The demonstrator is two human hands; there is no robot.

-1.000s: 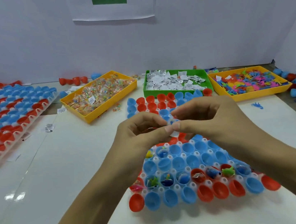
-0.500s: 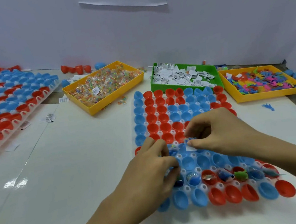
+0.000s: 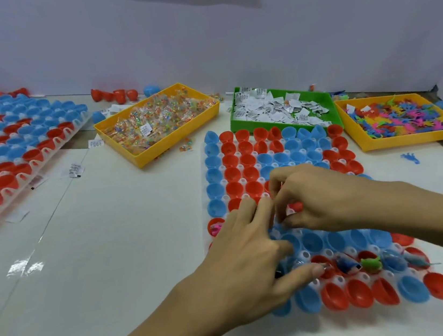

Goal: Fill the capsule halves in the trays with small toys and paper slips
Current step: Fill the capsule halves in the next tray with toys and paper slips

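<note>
Two hands work over the tray (image 3: pixel 242 165) of red and blue capsule halves in the head view, the only view you have. Your right hand (image 3: pixel 328 198) hangs above the middle rows with its fingers curled and the fingertips pinched together; what they pinch is too small to tell, perhaps a slip or a toy. Your left hand (image 3: pixel 255 259) lies lower on the tray, fingers mostly straight and spread, thumb stretched toward a near row where some halves already hold small toys (image 3: pixel 371 264). Most halves further back look empty.

Supplies are behind the tray: a yellow bin of wrapped toys (image 3: pixel 158 125), a green bin of paper slips (image 3: pixel 280 109), and another yellow bin of colourful figures (image 3: pixel 399 119). A second tray (image 3: pixel 9 150) lies well apart at the left.

I judge the step is dropping one piece into a middle-row half. The next move calls for a careful release over one cup, then a reach to the bins.
</note>
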